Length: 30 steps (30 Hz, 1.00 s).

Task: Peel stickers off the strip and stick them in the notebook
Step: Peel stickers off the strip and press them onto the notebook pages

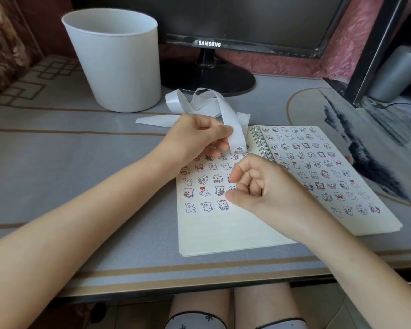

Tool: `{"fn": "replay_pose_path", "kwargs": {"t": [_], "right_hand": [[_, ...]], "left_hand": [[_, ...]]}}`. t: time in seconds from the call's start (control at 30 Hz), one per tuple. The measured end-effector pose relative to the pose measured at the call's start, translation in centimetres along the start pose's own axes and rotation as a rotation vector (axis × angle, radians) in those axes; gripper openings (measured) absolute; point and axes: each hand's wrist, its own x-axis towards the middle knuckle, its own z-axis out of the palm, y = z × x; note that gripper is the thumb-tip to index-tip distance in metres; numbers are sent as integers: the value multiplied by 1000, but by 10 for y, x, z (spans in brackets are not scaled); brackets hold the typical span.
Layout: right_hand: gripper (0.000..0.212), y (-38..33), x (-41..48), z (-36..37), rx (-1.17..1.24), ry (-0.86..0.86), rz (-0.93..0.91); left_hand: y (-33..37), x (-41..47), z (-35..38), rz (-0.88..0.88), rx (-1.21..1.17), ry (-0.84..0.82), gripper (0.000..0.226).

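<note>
An open spiral notebook lies on the table, both pages filled with rows of small cartoon stickers. My left hand pinches the end of a long white backing strip above the left page; one sticker sits at the strip's lower tip. The rest of the strip curls away in loops toward the monitor. My right hand hovers over the notebook's middle with its fingers curled, thumb and forefinger apart, holding nothing that I can see. It hides part of the left page.
A white plastic bin stands at the back left. A black monitor on its stand is behind the notebook. A grey cylinder stands at the far right. The table's front edge runs just below the notebook.
</note>
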Motion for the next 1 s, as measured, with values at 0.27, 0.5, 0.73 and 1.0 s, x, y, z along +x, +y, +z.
{"fn": "replay_pose_path", "kwargs": {"t": [0.27,0.5,0.73,1.0], "right_hand": [[19,1,1,4,-4,21,-1],[16,1,4,-3,52,19,-44],[11,2,30,-33,5,388,-172],[14,9,42,-28,82,327,-232]], "left_hand": [[-1,1,0,1,-3,-3,19],[0,0,1,9,-41,2,18],[1,0,1,64,-40,12,18],[4,-2,2,137,-35,52,16]]}}
